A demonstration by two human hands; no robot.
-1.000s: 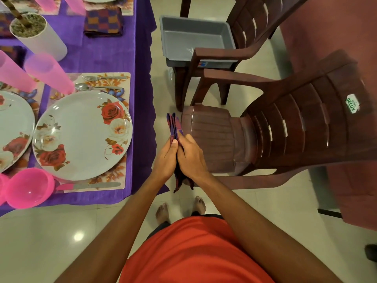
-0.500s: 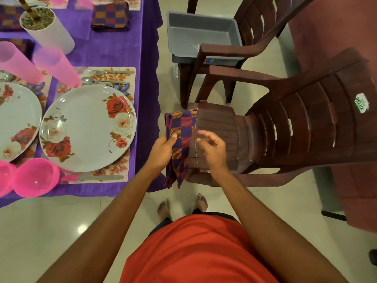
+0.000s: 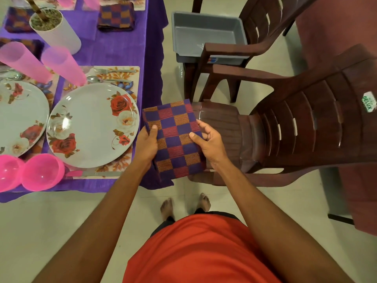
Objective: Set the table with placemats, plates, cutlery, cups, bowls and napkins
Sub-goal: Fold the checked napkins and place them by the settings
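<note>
Both hands hold one folded checked napkin (image 3: 175, 139) flat in the air, between the purple table's (image 3: 122, 50) edge and the near chair's seat. The left hand (image 3: 145, 145) pinches its nine o'clock edge and the right hand (image 3: 211, 142) its three o'clock edge, thumbs on top. From the napkin, two rose-patterned plates (image 3: 89, 127) (image 3: 19, 117) lie at nine o'clock on floral placemats (image 3: 132, 78). One fork (image 3: 114, 70) and one spoon (image 3: 106, 79) lie beyond the nearer plate, and one knife (image 3: 95, 173) lies before it. Two pink bowls (image 3: 41, 172) (image 3: 8, 173) sit at eight o'clock and two pink cups (image 3: 63, 66) (image 3: 21, 60) at ten. Two more folded napkins (image 3: 115, 17) (image 3: 16, 19) lie at eleven. Two brown plastic chairs (image 3: 295, 129) (image 3: 253, 23) stand at three and one o'clock, and the farther one carries one grey tub (image 3: 206, 35).
</note>
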